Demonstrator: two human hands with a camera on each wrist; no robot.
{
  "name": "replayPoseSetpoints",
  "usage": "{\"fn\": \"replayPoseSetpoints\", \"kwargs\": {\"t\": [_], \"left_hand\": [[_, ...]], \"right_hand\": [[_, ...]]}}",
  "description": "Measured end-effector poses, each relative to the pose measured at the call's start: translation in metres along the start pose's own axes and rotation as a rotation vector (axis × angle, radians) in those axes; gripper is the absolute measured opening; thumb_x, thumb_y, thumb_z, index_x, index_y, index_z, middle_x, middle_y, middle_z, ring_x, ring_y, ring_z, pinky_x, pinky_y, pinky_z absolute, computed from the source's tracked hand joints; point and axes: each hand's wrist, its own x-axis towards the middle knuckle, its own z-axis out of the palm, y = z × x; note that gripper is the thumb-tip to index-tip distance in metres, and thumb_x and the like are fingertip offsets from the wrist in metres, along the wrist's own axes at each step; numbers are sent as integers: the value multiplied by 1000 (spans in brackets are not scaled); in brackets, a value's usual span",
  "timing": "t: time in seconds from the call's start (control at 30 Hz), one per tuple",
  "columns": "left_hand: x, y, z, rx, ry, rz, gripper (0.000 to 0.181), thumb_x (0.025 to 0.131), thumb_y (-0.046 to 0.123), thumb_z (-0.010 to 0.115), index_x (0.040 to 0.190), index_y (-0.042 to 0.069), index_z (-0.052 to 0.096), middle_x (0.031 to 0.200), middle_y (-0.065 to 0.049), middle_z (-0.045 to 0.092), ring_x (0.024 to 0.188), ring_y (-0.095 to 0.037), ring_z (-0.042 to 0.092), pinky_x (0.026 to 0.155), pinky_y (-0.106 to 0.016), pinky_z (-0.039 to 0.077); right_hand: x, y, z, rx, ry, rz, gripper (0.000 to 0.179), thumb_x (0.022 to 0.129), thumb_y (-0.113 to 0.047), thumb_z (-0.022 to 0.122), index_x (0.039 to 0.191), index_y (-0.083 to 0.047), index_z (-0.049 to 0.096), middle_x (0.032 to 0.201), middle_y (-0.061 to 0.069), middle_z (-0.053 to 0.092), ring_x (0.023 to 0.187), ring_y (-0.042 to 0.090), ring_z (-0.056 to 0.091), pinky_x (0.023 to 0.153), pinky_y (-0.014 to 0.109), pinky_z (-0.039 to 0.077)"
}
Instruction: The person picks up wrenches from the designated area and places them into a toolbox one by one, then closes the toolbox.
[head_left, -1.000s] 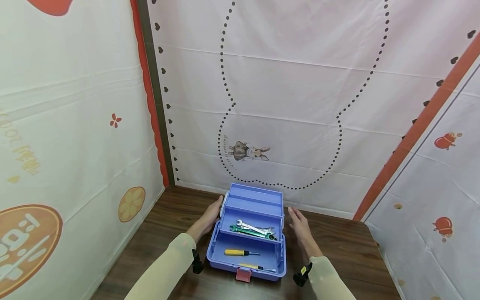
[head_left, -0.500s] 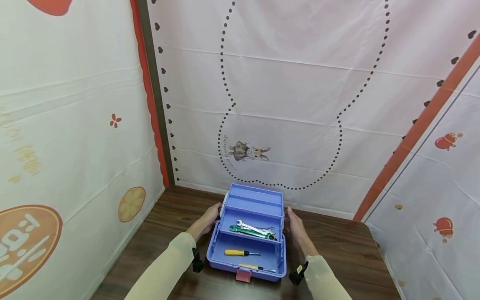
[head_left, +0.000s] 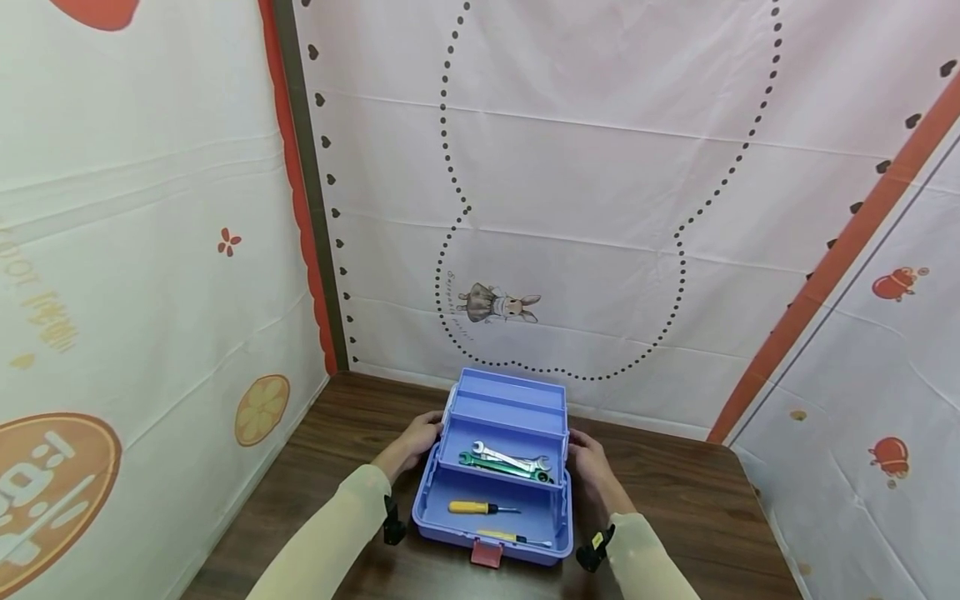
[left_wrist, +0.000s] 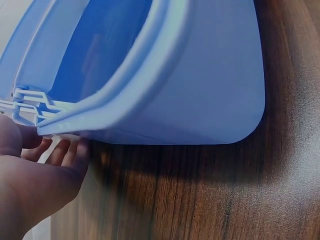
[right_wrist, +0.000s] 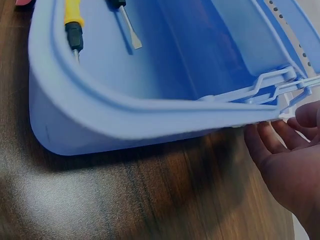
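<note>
A blue plastic toolbox (head_left: pixel 492 546) lies open on the table, its lid folded back and its tray (head_left: pixel 457 450) raised. My left hand (head_left: pixel 420 435) grips the rear left corner. In the left wrist view, the thumb and fingers of that hand (left_wrist: pixel 42 175) come together round the rim by the hinge arms. At the rear right corner, my right hand (head_left: pixel 591 458) holds the box. The right wrist view has its fingers (right_wrist: pixel 257 142) curled up under the rim, the thumb above. Inside the tray lie a silver wrench (head_left: pixel 510 456) and green wrenches (head_left: pixel 495 464). Two yellow-handled screwdrivers (head_left: pixel 468 507) rest in the bottom.
A red latch (head_left: pixel 486 554) hangs from the front of the box. Dark wood tabletop (head_left: pixel 675 517) surrounds it. Behind stands a printed white cloth wall (head_left: pixel 585 275), with further cloth walls (head_left: pixel 165 275) at the sides.
My right hand has moved inward and its fingers have closed on the rear corner. My left fingers have curled in at the other corner. The toolbox stays in place.
</note>
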Motion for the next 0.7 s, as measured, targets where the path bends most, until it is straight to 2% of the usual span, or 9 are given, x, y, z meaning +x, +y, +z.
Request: {"fn": "replayPoseSetpoints", "kwargs": {"t": [0.17,0.33,0.53,0.7], "left_hand": [[0,-2,-1,-6,-8,-12,44,111,9,46,154,1,51,142,-20,62,126,-31,58,106,-47,50],[1,-2,-2,-29,-23,-16,44,110,9,47,153,2,52,140,-19,63,125,-30,58,105,-46,50],[0,-6,-3,-47,-13,-33,45,111,10,46,154,5,51,143,-18,61,130,-32,56,109,-49,48],[3,-5,0,-42,-7,-10,46,111,10,46,156,6,51,148,-19,59,134,-34,53,112,-52,45]], "right_hand": [[-1,5,-1,-38,-23,-13,48,107,3,46,154,10,42,146,33,53,119,32,62,92,35,56],[-2,8,-2,-11,-30,11,47,107,2,46,152,13,43,143,33,55,113,27,65,89,32,56],[0,10,2,11,-26,8,44,106,3,45,149,17,45,141,34,56,106,23,65,84,28,55],[1,9,2,9,6,-5,43,107,3,45,148,16,47,140,33,57,104,21,65,82,25,55]]}}
